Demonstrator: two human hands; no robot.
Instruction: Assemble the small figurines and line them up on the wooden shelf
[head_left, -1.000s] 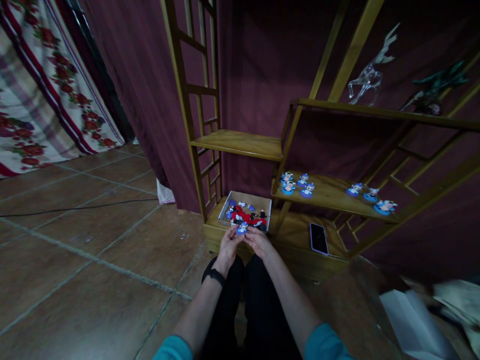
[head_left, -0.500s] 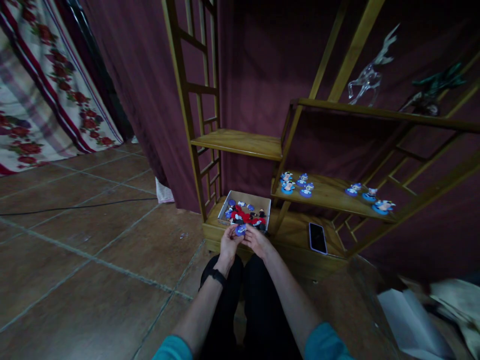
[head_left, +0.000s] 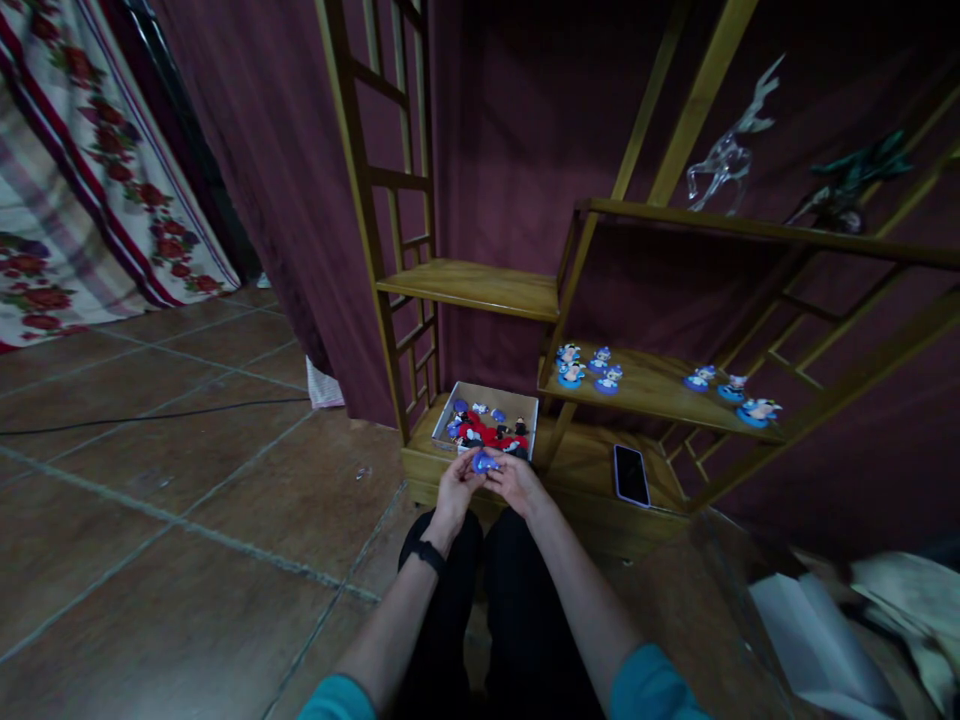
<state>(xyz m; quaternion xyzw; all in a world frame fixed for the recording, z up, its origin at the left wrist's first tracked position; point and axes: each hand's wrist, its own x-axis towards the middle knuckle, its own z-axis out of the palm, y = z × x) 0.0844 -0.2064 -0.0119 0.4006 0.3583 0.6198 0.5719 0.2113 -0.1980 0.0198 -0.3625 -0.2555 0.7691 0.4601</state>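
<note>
Between my two hands, just in front of the box, is a small purple figurine piece (head_left: 485,462); its exact shape is too small to make out. My left hand (head_left: 456,487) pinches it from the left, fingers closed. From the other side my right hand (head_left: 516,481) grips it with thumb and fingertips. An open cardboard box (head_left: 443,423) stands behind my hands on the low shelf. Inside lie several red, black, white and purple figurine parts (head_left: 487,433).
Several small figurines (head_left: 608,378) stand on the middle shelf (head_left: 651,391) at the right. Below lies a phone (head_left: 631,475). A clear glass deer (head_left: 724,165) and a dark green ornament (head_left: 851,190) top the upper shelf. Papers (head_left: 814,640) lie at the lower right.
The purple piece has turned slightly between my fingers, which stay in nearly the same place. The whole view has shifted a little.
</note>
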